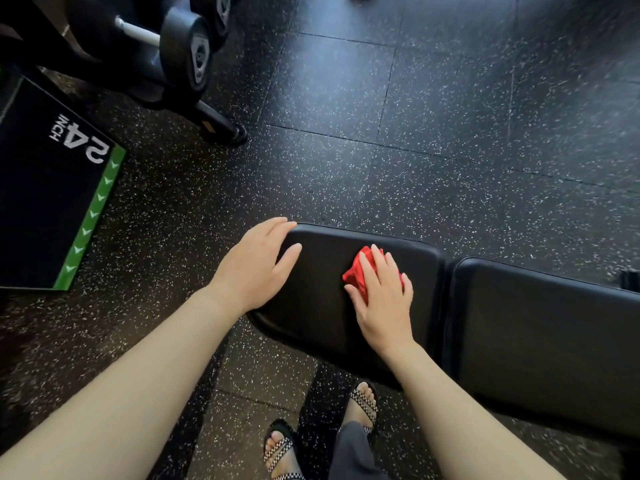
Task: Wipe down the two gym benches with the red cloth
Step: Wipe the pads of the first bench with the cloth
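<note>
1. Bench orientation. The black upholstered gym bench (446, 306) lies with its long axis running left to right across the head view. Its short black vinyl seat pad (322, 306), with rounded corners, forms the left end. The longer black vinyl back pad (536, 323) adjoins it on the right across a narrow gap.

2. Cloth position. The bunched red cloth (356, 271) lies on the seat pad, in the half nearer the back pad.

3. Hand states.
- The right hand (382, 299) lies on top of the cloth with fingers extended and spread. It presses the cloth onto the pad and does not close round it.
- The left hand (258, 268) rests flat on the far left corner of the seat pad. Its fingers are straight and hold nothing. It is well apart from the cloth.

4. Assessment. The step in hand appears to be wiping the seat pad of bench 1. The back pad lies to the right of the cloth, along the long axis, and the right hand is the nearer. A stroke to the right would carry the cloth across the gap. Bench 2 is not in view.

5. Surroundings. A black box (45, 202) with a green edge, marked 24 INCH, stands on the speckled black rubber floor (450, 133) at left. A black dumbbell (187, 53) sits beyond it.
</note>
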